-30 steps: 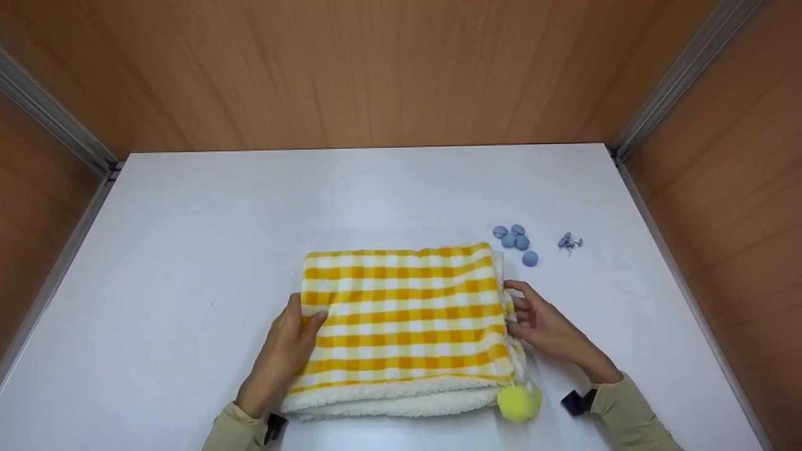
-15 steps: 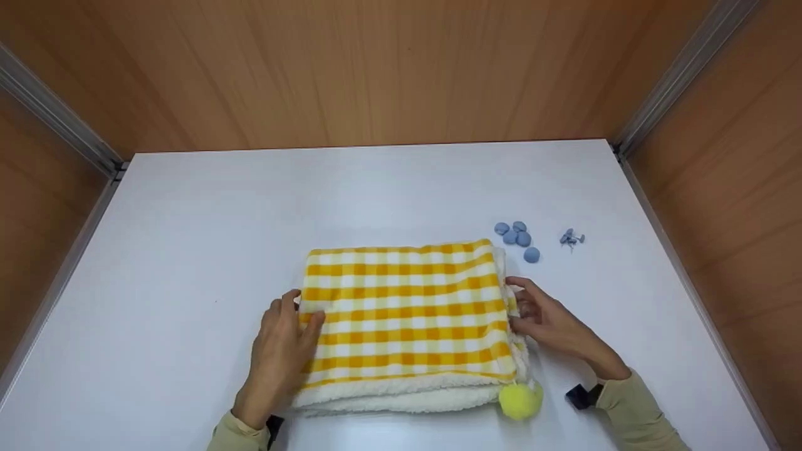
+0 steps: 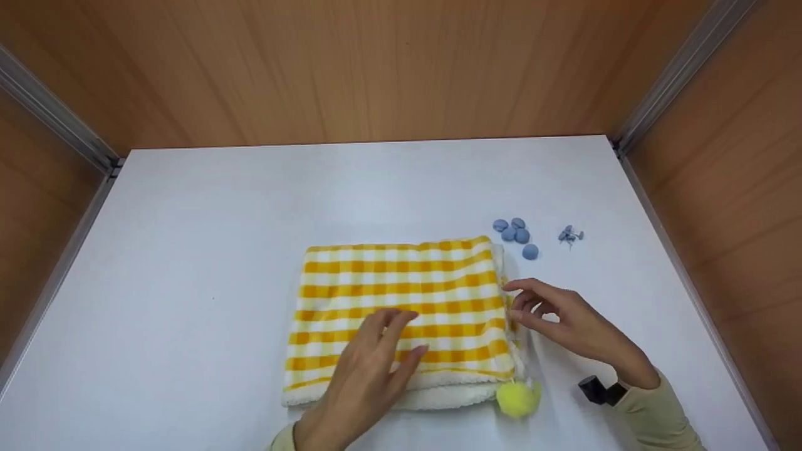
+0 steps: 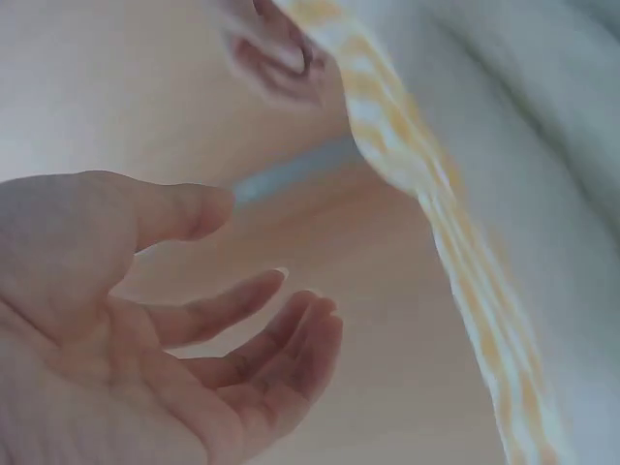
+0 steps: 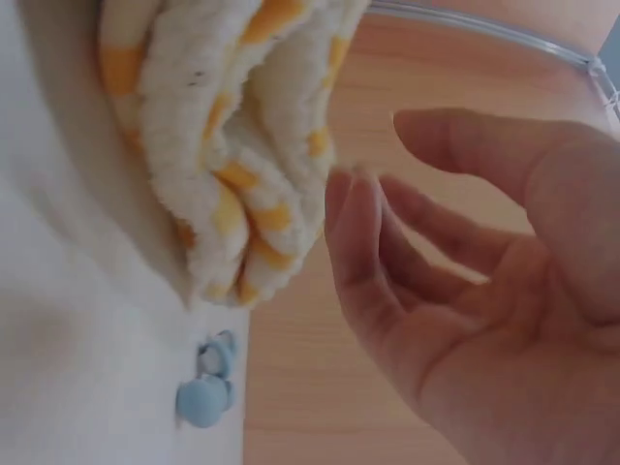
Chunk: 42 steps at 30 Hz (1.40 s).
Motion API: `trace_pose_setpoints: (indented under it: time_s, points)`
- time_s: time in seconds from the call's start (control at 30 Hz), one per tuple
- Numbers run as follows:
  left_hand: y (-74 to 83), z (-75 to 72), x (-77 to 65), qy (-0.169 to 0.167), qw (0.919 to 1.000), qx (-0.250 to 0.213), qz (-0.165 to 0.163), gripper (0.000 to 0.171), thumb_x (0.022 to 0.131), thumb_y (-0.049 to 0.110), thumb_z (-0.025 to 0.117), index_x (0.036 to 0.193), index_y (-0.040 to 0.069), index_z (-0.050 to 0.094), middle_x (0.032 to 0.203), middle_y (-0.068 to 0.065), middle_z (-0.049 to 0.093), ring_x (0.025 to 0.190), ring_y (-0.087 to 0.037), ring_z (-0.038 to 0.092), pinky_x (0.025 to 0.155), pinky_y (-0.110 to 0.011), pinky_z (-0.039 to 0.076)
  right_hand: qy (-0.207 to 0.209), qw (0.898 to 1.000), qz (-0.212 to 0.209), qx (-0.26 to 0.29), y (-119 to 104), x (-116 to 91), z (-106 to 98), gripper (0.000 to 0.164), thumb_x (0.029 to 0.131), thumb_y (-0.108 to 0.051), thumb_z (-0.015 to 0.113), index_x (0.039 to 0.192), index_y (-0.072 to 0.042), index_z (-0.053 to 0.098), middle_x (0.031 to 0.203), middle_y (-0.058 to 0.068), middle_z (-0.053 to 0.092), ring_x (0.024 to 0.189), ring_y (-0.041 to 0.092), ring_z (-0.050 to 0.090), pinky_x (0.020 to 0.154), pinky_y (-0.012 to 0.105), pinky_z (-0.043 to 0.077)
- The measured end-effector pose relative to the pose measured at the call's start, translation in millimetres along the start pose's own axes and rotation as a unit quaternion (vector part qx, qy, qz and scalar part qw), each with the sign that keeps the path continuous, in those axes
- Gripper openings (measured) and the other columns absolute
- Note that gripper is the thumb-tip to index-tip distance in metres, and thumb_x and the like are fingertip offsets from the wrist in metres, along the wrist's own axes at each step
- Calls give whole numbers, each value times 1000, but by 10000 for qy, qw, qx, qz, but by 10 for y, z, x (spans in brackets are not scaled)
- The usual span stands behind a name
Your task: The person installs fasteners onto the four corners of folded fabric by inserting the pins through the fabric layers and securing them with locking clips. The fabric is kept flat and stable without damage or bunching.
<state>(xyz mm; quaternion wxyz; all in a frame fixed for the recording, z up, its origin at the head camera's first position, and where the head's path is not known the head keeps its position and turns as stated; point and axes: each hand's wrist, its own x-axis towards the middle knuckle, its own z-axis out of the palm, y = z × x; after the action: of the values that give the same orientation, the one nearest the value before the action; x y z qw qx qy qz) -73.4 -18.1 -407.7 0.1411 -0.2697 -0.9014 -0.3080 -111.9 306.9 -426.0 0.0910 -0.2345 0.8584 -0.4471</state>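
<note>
A folded yellow-and-white checked blanket (image 3: 401, 275) with a white fleecy underside lies on the white table. A yellow-green pompom (image 3: 517, 399) hangs at its near right corner. My left hand (image 3: 369, 369) is over the blanket's lower middle, fingers loosely bent and holding nothing; the left wrist view shows this hand (image 4: 213, 329) with air between thumb and fingers. At the blanket's right edge is my right hand (image 3: 570, 319), thumb and fingers apart. In the right wrist view, the right hand (image 5: 465, 271) is beside the layered fleecy folds (image 5: 223, 174), with nothing in its grasp.
Several blue round caps (image 3: 515, 233) lie beyond the blanket's far right corner. To their right is a small cluster of blue-headed pins (image 3: 570, 235). Wooden panels (image 3: 376, 75) enclose the white table (image 3: 188, 250) at the back and both sides.
My left hand has let go of the blanket's left edge and moved right over its lower middle. The right hand has drawn slightly back from the right edge.
</note>
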Motion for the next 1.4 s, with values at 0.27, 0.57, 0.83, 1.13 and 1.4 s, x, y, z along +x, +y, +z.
trace_pose_setpoints:
  time_s: [0.27, 0.57, 0.83, 1.13, 1.4]
  points:
    - [235, 435, 118, -958, 9929, -126, 698, 45, 88, 34, 67, 125, 13, 51, 103, 1, 53, 83, -11, 51, 66, -21, 45, -1884, 9818, -103, -228, -153, 55, 28, 35, 98, -30, 52, 131, -18, 52, 101, -9, 65, 90, 8, 61, 74, 28, 50]
    - [259, 723, 99, -1785, 9800, -103, 879, 64, 80, 43, 74, 130, 13, 47, 106, 3, 51, 90, -11, 50, 78, -23, 45, -2037, 9787, -246, 58, -177, 87, 20, 24, 97, -30, 54, 117, -21, 63, 105, -9, 66, 83, 8, 62, 73, 27, 52]
    - [257, 809, 83, -1221, 9884, -245, 865, 60, 82, 36, 74, 127, 10, 45, 111, 0, 54, 97, -11, 54, 81, -22, 47, -1785, 9793, -157, 939, -132, 138, 47, 24, 94, -23, 59, 116, -12, 64, 106, -1, 68, 89, 15, 67, 79, 30, 53]
    - [247, 739, 125, -722, 9915, -678, 848, 43, 89, 12, 60, 128, 7, 45, 111, -4, 59, 94, -9, 58, 73, -22, 50, -1472, 9823, -38, 1161, -173, 141, 45, 24, 95, -18, 58, 118, -14, 62, 104, 0, 69, 89, 19, 66, 79, 31, 53]
    - [161, 606, 250, 70, 9896, -1104, 920, 38, 90, -1, 50, 128, 6, 48, 110, -6, 62, 84, -9, 57, 70, -17, 48, -833, 9896, -381, 1106, -164, 177, 26, 28, 95, -9, 56, 123, -13, 58, 103, 5, 69, 89, 23, 66, 78, 32, 52]
